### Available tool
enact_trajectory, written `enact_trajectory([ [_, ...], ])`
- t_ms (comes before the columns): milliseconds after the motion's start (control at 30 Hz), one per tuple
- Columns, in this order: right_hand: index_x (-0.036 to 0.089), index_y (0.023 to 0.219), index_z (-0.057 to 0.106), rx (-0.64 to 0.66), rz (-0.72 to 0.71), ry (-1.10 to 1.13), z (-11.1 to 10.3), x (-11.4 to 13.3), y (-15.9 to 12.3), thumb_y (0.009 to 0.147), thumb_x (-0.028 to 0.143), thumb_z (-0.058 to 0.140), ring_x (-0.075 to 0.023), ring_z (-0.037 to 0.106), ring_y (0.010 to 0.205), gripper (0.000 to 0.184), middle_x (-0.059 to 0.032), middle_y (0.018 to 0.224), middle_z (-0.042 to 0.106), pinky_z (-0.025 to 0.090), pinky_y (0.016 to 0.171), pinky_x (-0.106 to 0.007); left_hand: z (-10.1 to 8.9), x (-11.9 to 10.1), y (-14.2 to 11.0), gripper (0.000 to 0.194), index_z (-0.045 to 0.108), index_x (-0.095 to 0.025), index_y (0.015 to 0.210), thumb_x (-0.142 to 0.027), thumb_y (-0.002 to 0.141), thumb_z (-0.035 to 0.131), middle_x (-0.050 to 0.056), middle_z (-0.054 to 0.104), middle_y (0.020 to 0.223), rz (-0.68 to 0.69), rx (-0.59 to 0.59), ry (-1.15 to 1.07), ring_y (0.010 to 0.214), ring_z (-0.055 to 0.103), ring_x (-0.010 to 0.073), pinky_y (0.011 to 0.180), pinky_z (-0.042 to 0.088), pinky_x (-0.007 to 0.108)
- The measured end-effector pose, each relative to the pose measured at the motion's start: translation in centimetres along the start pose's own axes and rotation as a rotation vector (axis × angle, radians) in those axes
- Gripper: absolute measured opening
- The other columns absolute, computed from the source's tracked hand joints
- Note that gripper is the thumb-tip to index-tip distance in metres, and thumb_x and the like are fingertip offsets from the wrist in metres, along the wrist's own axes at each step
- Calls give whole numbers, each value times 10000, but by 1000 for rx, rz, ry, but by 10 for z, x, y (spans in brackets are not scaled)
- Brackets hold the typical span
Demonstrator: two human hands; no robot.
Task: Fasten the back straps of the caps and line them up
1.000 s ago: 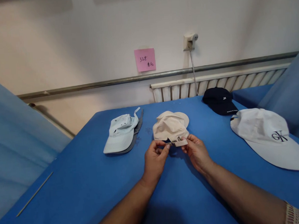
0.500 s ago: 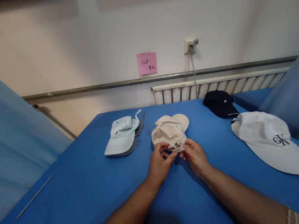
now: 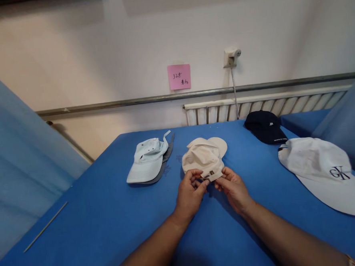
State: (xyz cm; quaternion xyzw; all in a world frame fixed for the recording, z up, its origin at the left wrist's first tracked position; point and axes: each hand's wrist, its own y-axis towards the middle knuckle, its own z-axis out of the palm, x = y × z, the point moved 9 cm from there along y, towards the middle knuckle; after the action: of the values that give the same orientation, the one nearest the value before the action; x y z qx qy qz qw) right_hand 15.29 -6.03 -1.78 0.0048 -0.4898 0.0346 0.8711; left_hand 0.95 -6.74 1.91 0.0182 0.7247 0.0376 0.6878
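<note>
A cream baseball cap [image 3: 201, 155] lies on the blue-covered table [image 3: 110, 221], its back strap turned toward me and its brim pointing away to the right. My left hand [image 3: 190, 192] pinches the left part of the strap near a small dark metal buckle. On the other side, my right hand [image 3: 232, 188] grips the strap's right part between thumb and fingers. The fingertips hide parts of the strap, and the two hands are a short way apart.
To the left, a pale blue cap [image 3: 147, 161] rests on a dark grey cap [image 3: 167, 153]. A navy cap [image 3: 265, 126] and a large white cap [image 3: 320, 164] lie on the right. A thin stick [image 3: 45, 227] is near the left edge. Blue curtains [image 3: 22, 150] hang at the side.
The view has shifted slightly. My right hand's fingers have moved a little right along the strap, so the strap and buckle show more. Both hands keep hold of the cap.
</note>
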Motion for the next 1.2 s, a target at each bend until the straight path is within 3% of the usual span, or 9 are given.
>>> enact_trajectory([
  [167, 231, 996, 682, 139, 0, 8, 14, -6, -2, 665, 250, 813, -151, 610, 755, 356, -35, 946, 714, 450, 646, -258, 4, 1, 0, 323, 534, -179, 993, -232, 722, 701, -8, 624, 832, 0, 41, -33, 537, 557, 75, 512, 431, 199],
  [300, 251, 1018, 689, 140, -15, 21, 18, -8, -2, 667, 255, 818, -191, 634, 888, 374, -42, 1019, 720, 477, 749, -305, 5, 2, -1, 291, 521, -178, 979, -220, 737, 676, -17, 614, 812, 0, 56, -38, 532, 550, 70, 513, 430, 197],
  [467, 248, 945, 715, 96, -19, 12, 18, -6, -2, 653, 269, 826, -182, 649, 831, 314, -28, 941, 733, 493, 767, -326, 3, 3, -1, 285, 516, -183, 978, -220, 743, 673, -20, 616, 811, 12, 37, -16, 537, 545, 68, 529, 437, 200],
  [700, 220, 869, 728, 38, -44, -33, 14, -2, -1, 614, 300, 849, -160, 632, 717, 293, -32, 842, 734, 494, 675, -304, 2, -1, -3, 285, 516, -180, 971, -231, 743, 678, -17, 621, 793, 3, 11, -27, 541, 551, 76, 531, 442, 204],
  [1200, 214, 904, 713, 34, -32, -93, 10, -6, -3, 674, 370, 821, -132, 604, 660, 298, -21, 810, 710, 456, 610, -264, 1, 2, -4, 290, 524, -176, 974, -227, 736, 682, 0, 611, 818, -15, -21, -47, 563, 549, 75, 545, 445, 203],
])
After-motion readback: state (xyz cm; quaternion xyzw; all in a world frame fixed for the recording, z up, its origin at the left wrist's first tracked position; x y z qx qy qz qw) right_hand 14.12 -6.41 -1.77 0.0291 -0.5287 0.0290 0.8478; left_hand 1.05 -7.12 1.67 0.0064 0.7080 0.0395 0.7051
